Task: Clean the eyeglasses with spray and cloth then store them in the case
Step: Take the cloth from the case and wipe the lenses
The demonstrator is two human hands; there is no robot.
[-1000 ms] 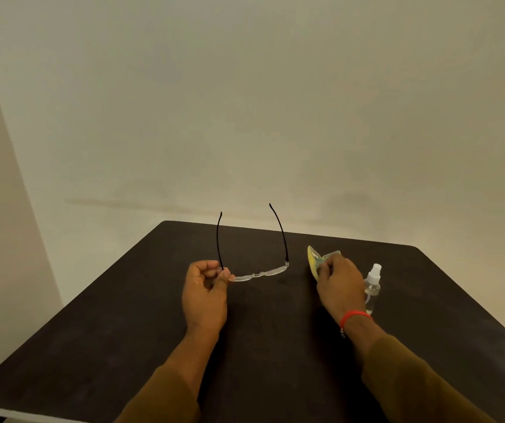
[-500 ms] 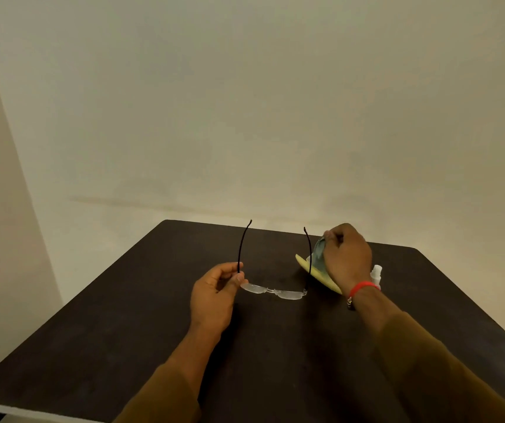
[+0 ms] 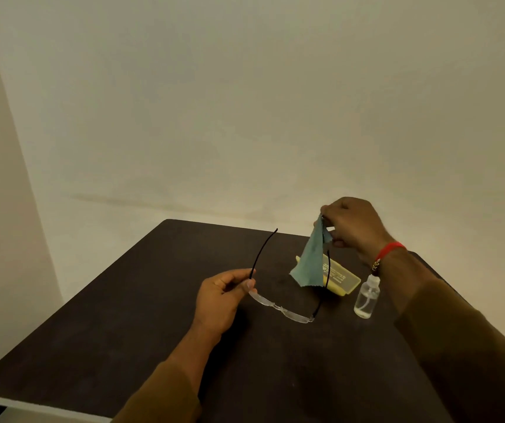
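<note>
My left hand (image 3: 220,296) pinches the left corner of the eyeglasses (image 3: 281,309), which have clear rimless lenses and thin black arms unfolded and pointing away from me. They hover just above the dark table (image 3: 123,331). My right hand (image 3: 352,224) is raised and holds a blue-green cloth (image 3: 310,264) by one corner, so it hangs down. Behind the cloth a yellow case (image 3: 344,282) lies on the table, partly hidden. A small clear spray bottle (image 3: 367,297) with a white top stands upright to the right of the case.
The table's far edge meets a plain pale wall. A red thread band circles my right wrist (image 3: 390,250). The table's left edge runs diagonally, with a drop to the floor beyond it.
My right hand lifted the cloth up off the yellow case, uncovering the case. The left hand shifted the glasses a little right and lower, and the spray bottle came fully into sight.
</note>
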